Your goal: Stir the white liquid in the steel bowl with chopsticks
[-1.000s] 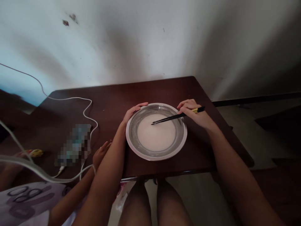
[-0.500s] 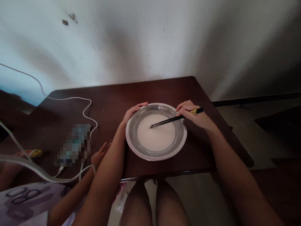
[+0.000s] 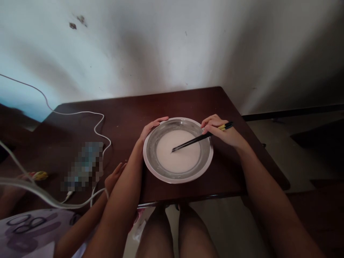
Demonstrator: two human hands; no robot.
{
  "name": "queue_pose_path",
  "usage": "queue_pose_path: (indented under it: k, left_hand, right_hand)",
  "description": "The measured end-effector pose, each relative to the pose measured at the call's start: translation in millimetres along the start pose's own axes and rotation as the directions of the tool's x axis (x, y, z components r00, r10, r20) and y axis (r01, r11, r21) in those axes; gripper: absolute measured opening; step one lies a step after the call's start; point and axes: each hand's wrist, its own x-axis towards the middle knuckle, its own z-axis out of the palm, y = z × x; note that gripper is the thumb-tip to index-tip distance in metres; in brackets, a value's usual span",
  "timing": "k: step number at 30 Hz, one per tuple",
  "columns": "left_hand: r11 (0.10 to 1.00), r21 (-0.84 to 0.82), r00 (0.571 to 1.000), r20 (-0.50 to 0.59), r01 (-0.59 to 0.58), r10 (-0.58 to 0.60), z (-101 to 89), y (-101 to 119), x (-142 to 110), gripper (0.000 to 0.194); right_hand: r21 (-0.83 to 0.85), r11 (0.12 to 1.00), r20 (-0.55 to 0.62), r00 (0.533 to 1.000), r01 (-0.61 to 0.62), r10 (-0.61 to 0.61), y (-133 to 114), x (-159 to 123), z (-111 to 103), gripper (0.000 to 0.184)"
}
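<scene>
A round metal bowl (image 3: 206,159) of white liquid (image 3: 185,159) sits near the front edge of a dark wooden table (image 3: 161,104). My left hand (image 3: 151,128) curls around the bowl's left rim, fingers over the edge. My right hand (image 3: 219,132) is closed on a pair of black chopsticks (image 3: 192,142) with yellow ends, at the bowl's right rim. The chopstick tips dip into the liquid near its middle.
Another person's small hand (image 3: 114,176) rests on the table beside my left forearm, their patterned sleeve at lower left. White cables (image 3: 100,123) loop across the table's left part, next to a blurred object (image 3: 83,165). A white wall stands behind the table. My knees show below its front edge.
The chopstick tips have swung downward through the liquid, toward me, from the upper middle to the centre. My left hand stays on the rim.
</scene>
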Motion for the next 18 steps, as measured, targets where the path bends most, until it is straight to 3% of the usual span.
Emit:
queue_pose_path:
  k: [7, 10, 14, 18]
  left_hand:
    - [1.0, 0.002, 1.0, 0.016, 0.007, -0.007, -4.1, -3, 1, 0.031]
    - [1.0, -0.002, 0.999, 0.032, -0.012, 0.012, -5.3, -3, 1, 0.034]
    - [1.0, 0.013, 0.999, 0.035, -0.015, 0.015, -4.1, -2, 2, 0.033]
    - [1.0, 0.02, 1.0, 0.016, -0.013, 0.012, -2.7, -2, 1, 0.033]
  right_hand:
    - [-0.017, 0.999, -0.181, 0.983, 0.028, -0.031, 8, 2, -8, 0.038]
    - [0.053, 0.998, -0.124, 0.992, 0.036, -0.029, 6, 1, -12, 0.042]
    - [0.034, 0.999, -0.002, 1.0, 0.016, -0.016, 3, 0, -5, 0.031]
    - [-0.042, 0.998, -0.05, 0.998, 0.042, -0.044, 6, 2, 3, 0.027]
